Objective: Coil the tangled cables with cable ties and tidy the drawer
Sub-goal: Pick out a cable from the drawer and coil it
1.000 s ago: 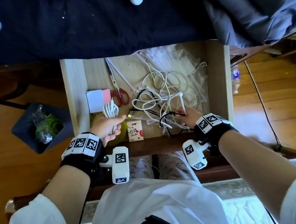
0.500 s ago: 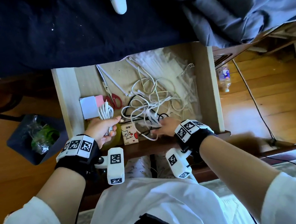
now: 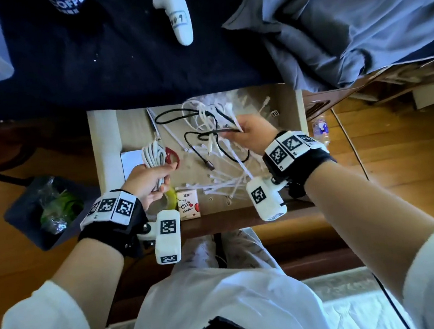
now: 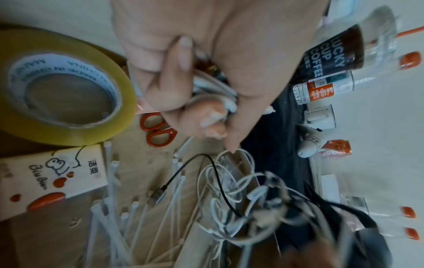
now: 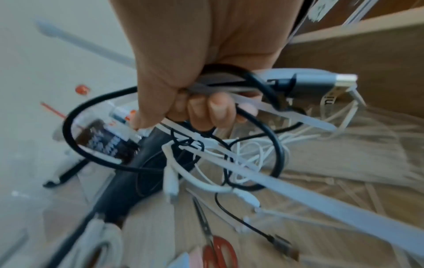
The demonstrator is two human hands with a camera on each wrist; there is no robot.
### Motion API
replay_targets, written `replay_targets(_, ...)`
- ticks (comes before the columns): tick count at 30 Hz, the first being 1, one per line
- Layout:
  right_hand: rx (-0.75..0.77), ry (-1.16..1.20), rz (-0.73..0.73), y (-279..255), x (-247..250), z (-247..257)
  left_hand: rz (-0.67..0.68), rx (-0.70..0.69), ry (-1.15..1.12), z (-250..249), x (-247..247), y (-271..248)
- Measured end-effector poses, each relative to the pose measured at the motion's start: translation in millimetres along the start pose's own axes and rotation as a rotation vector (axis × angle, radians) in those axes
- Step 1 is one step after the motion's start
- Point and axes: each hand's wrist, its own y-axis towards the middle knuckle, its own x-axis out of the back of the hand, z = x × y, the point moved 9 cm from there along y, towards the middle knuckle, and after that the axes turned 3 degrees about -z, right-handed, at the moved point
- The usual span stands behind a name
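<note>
Gripping a coiled white cable [image 3: 154, 154] at about 9 o'clock in the open drawer [image 3: 105, 148], the left hand [image 3: 147, 183] curls tightly around it. The right hand [image 3: 251, 134], toward 2 o'clock, clutches a tangle of black and white cables [image 3: 206, 123] lifted off the drawer floor. Loose cable ties [image 3: 225, 184] lie at 5 o'clock, red scissors [image 3: 172, 156] just beside the coil.

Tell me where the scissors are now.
In the head view the scissors lie on the left part of the drawer floor, just beyond the left hand and its coiled white cable.
</note>
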Motion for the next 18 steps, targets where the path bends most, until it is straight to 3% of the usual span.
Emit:
replay_targets(3, -0.028, -0.23, 0.235, 9.5, -45.1, -16.0, -0.02, 0.013, -0.017, 8.3, 4.3, 4.0)
replay_targets(6, -0.127, -0.092, 0.316, 0.3, -55.5, -41.9, -0.044, 0.025, -0.002, 19.7, 9.8, 9.5)
replay_targets(9, -0.272, 0.248, 0.099, -16.0, -36.6, -82.9, -0.028, 0.04, 0.036, 33.8, 8.9, 15.5)
replay_targets(12, -0.558, 0.403, -0.104, -44.0, -26.5, -148.7, 0.008, 0.065, 0.037, 46.5, -0.9, 22.6)
replay_targets(15, -0.861, 0.752, -0.172, -73.4, -47.2, -185.9, 0.05, 0.105, 0.075, 58.4, -12.6, 32.5)
replay_targets(18, -0.924, 0.986, -0.145, -76.9, -72.7, -176.7, 0.06, 0.104, 0.119, 64.7, -21.0, 42.6)
